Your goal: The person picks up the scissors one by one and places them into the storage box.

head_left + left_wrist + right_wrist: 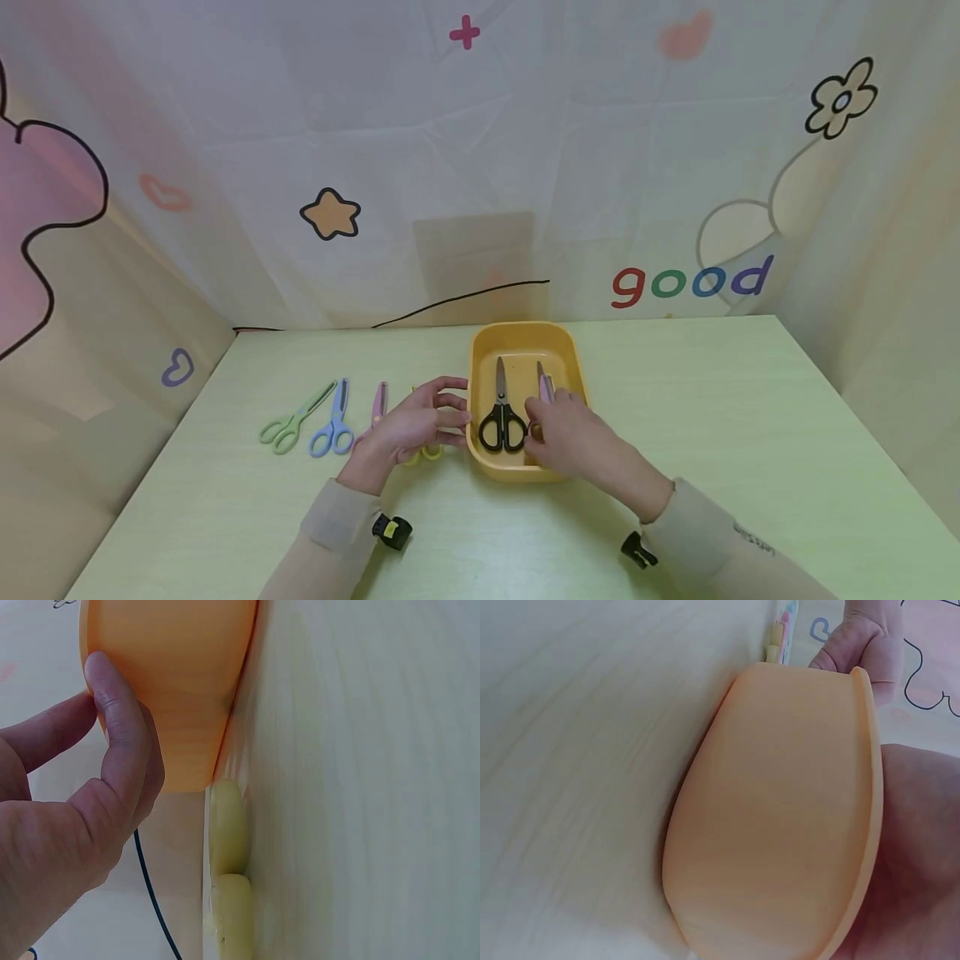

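A yellow tray (526,477) holds black-handled scissors (502,421), which lie with the blades pointing away. My right hand (577,429) reaches over the tray's near right side and grips purple scissors (545,388) inside it; the fingers hide their handles. In the right wrist view the tray wall (772,802) covers the fingers. My left hand (408,423) touches the tray's left rim from outside with bent, relaxed fingers. Beneath that hand, yellow scissors (432,452) are partly hidden, and their rounded handles (231,825) show in the left wrist view.
Left of the tray, green scissors (285,433), blue scissors (332,433) and pink scissors (379,404) lie in a row on the pale table (712,400). A printed curtain (480,167) hangs along the table's back edge.
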`<state>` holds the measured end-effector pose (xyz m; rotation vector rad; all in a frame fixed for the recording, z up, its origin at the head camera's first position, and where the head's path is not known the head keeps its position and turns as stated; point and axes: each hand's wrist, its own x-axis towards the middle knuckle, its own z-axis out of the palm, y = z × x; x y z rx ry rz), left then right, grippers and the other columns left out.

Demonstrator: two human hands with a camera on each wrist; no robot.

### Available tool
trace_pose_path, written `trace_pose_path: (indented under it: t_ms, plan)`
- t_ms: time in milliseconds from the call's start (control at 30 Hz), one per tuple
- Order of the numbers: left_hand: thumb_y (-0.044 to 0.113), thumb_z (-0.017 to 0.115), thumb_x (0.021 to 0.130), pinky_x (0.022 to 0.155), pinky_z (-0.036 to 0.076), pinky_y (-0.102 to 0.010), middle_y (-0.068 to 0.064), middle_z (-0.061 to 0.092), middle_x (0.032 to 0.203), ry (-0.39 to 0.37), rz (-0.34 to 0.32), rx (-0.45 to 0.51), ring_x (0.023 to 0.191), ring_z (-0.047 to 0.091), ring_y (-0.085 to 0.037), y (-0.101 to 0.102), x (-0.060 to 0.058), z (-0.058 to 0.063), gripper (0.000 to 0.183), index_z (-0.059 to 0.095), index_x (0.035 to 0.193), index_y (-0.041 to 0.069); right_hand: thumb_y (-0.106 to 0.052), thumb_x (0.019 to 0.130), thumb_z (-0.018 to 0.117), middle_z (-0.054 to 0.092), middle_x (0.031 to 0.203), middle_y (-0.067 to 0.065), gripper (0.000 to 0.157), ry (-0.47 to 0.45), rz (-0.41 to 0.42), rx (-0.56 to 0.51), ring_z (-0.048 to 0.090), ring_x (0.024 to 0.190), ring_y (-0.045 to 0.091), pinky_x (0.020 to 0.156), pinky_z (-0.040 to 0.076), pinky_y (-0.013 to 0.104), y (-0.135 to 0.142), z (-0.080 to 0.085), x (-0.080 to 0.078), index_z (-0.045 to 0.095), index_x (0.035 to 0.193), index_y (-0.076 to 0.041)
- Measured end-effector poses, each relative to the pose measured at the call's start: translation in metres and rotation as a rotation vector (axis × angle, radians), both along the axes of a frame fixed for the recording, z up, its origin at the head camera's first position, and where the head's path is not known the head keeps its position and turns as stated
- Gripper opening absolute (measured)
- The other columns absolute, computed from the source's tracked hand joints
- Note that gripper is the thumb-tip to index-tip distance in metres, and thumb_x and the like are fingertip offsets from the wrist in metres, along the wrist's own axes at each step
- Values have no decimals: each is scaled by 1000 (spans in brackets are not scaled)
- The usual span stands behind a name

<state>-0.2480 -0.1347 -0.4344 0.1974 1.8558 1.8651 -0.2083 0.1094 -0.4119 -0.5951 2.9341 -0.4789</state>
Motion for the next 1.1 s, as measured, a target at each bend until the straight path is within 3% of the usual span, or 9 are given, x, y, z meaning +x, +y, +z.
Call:
trace_pose_path:
  t_ms: [233,433,667,867,1100]
  plan:
    - [-7,61,98,79,62,-39,-21,52,119,1,1,-6,87,64,-22,0,1,1,59,36,151,-3,-26,95,73,51,88,11,21,-6,-19,32,48,82,27,63,44,39,-2,2,2,57,90,-13]
    - [-6,61,98,80,62,-39,-22,52,119,0,1,-8,88,64,-22,0,1,1,59,36,151,-2,-25,93,76,52,95,15,24,58,-23,16,49,82,28,63,48,38,-1,2,6,60,96,-7]
    - [-7,61,98,78,62,-39,-20,52,117,1,7,-1,87,64,-23,0,1,0,58,37,150,-2,-19,91,76,54,91,10,20,183,2,-81,51,77,22,61,50,34,7,6,7,64,97,-4]
    - [-6,61,98,79,62,-39,-18,52,116,-1,9,-1,88,64,-23,0,1,0,57,37,150,-1,-18,93,73,54,88,4,9,276,-61,-226,50,82,22,59,47,31,22,5,3,66,93,-12]
    - [-7,61,98,78,62,-39,-16,52,113,-1,15,0,88,64,-23,0,1,-1,57,38,150,-2,-10,93,70,61,96,12,6,271,-127,-452,55,91,32,78,48,42,46,2,-5,68,98,-6]
